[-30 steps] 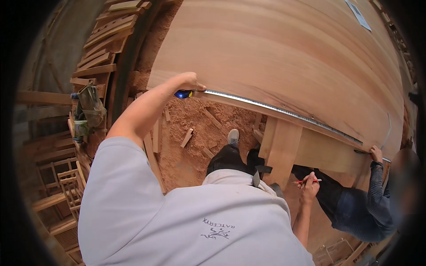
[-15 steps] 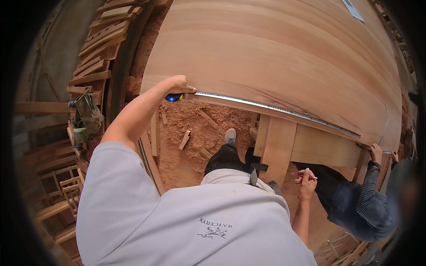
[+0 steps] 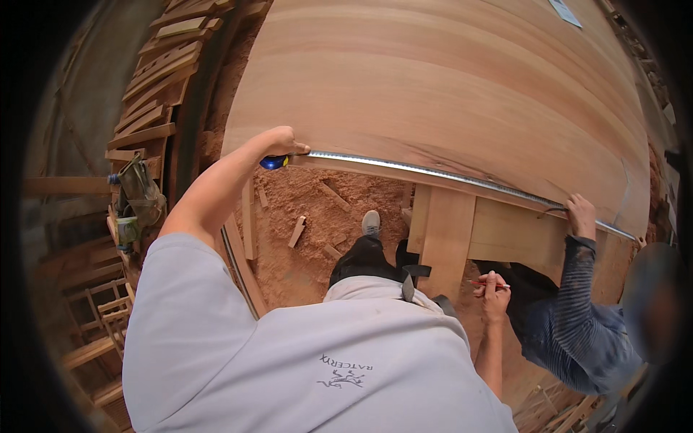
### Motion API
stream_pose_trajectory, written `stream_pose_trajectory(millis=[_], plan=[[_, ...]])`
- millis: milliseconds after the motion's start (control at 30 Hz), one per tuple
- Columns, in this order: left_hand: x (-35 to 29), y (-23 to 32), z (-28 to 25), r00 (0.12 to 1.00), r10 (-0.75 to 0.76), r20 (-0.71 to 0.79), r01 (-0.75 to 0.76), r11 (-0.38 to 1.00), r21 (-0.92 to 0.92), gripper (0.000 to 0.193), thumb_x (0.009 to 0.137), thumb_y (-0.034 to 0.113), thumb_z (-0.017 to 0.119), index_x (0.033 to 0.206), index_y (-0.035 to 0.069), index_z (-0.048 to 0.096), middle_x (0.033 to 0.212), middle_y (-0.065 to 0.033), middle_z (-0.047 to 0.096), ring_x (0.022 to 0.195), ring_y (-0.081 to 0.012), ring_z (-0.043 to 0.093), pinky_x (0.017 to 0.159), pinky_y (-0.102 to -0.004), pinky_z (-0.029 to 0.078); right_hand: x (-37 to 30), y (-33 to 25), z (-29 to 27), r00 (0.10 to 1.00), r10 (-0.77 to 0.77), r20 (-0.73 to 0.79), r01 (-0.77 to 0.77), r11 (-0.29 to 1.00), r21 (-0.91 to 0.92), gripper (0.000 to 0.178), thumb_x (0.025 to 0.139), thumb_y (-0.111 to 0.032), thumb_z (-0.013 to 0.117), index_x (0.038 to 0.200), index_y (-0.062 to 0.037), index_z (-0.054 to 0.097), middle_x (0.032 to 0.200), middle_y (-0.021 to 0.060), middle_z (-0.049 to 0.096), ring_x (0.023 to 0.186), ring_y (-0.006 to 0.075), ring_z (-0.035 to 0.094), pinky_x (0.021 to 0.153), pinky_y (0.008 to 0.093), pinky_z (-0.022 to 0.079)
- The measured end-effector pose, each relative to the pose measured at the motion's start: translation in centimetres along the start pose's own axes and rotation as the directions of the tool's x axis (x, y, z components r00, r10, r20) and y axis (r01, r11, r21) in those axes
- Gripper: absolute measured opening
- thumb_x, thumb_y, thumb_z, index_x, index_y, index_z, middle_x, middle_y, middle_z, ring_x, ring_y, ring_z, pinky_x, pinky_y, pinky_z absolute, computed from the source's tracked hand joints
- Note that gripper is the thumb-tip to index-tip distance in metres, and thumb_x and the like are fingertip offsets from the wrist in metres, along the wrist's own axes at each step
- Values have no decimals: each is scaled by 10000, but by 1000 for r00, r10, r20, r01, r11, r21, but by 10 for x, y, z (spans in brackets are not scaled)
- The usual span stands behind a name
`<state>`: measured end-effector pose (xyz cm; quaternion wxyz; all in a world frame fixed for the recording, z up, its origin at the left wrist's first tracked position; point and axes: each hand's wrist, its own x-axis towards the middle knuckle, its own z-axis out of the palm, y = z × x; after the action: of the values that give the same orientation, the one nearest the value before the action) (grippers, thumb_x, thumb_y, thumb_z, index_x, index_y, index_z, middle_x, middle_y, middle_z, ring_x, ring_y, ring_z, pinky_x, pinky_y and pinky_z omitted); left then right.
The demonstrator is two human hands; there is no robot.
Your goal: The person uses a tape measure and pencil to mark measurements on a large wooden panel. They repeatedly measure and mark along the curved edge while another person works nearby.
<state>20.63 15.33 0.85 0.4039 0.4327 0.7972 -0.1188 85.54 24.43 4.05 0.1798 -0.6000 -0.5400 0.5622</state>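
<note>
My left hand [image 3: 287,140] is closed around a blue and yellow tape measure [image 3: 273,162] at the near left corner of a large wooden panel [image 3: 433,79]. The metal tape blade [image 3: 426,172] runs out to the right along the panel's near edge. Low beside my body, my right hand [image 3: 494,290] pinches a red pencil [image 3: 488,284] and is apart from the panel. At the right end of the blade a co-worker's hand [image 3: 582,215] rests on the panel's edge, holding a thin dark item too small to name.
A co-worker in a striped sleeve [image 3: 575,278] bends at the right. Under the panel stands a pale wooden post [image 3: 447,234]. Sawdust and offcuts [image 3: 297,231] cover the floor. Stacked wood strips [image 3: 162,68] and a hanging bag [image 3: 141,193] are on the left.
The co-worker's near hand has moved left and up onto the blade along the panel's edge. The view has shifted slightly. My hands keep their holds.
</note>
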Motion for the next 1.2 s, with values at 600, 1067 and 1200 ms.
stream_pose_trajectory(millis=[600, 1067, 1200], plan=[[-1, 14, 2, 998, -32, -48, 25, 991, -135, 494, 892, 373, 755, 825, -107, 664, 623, -145, 546, 584, -234, 587, 592, -424, 478, 2, 3, -6, 1000, 29, 3, -29, 990, 137, 348, 1076, -355, 499, 1209, -55, 615, 885, 99, 743, 603, 86, 641, 549, 225, 501], [-37, 52, -18, 997, -73, 23, 76, 954, -290, 515, 907, 329, 764, 684, -124, 667, 571, -95, 604, 501, -203, 633, 485, -383, 493, -9, 8, -1, 999, 22, 46, -19, 998, -63, 268, 1058, -244, 524, 1125, -20, 653, 872, 97, 742, 652, 93, 665, 583, 256, 537], [-21, 22, -9, 1000, -10, -27, 3, 972, -233, 468, 931, 273, 741, 688, -120, 671, 572, -120, 632, 469, -236, 649, 443, -380, 507, -6, 6, -1, 999, 1, 34, 2, 997, -80, 265, 1050, -238, 539, 1110, -13, 666, 863, 99, 744, 653, 102, 677, 584, 259, 543]])
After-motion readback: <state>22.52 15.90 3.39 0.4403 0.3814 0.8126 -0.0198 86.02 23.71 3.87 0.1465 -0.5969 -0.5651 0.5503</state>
